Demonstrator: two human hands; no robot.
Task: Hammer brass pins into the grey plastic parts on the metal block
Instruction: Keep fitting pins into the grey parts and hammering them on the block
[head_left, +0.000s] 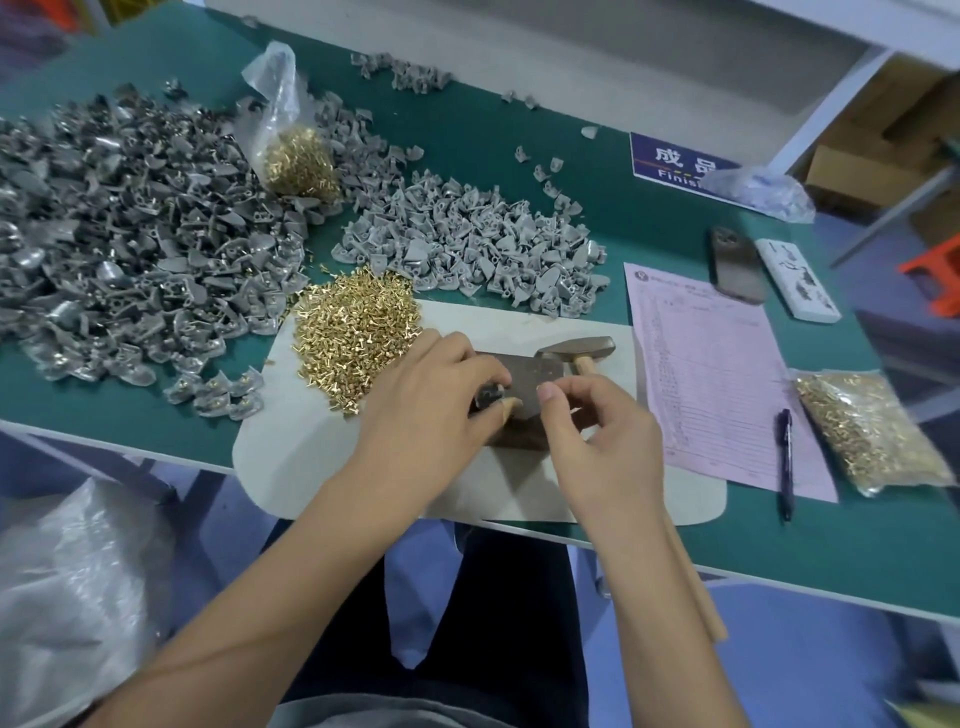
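Note:
A dark metal block (535, 379) rests on a white mat (291, 447) at the table's front edge. My left hand (431, 400) pinches a grey plastic part (488, 397) at the block's left end. My right hand (597, 441) hovers over the block's right side with thumb and forefinger pinched together; whether a pin is between them is hidden. A hammer (576, 351) lies behind the block, its wooden handle running under my right hand and off the table's edge. A heap of loose brass pins (353, 332) sits just left of the block.
Light grey parts (467, 244) are heaped behind the mat, and a larger darker pile (119, 223) fills the left. Bags of pins lie at the back (301, 161) and far right (867, 431). A pink form (717, 374), pen (785, 457) and phone (735, 265) lie right.

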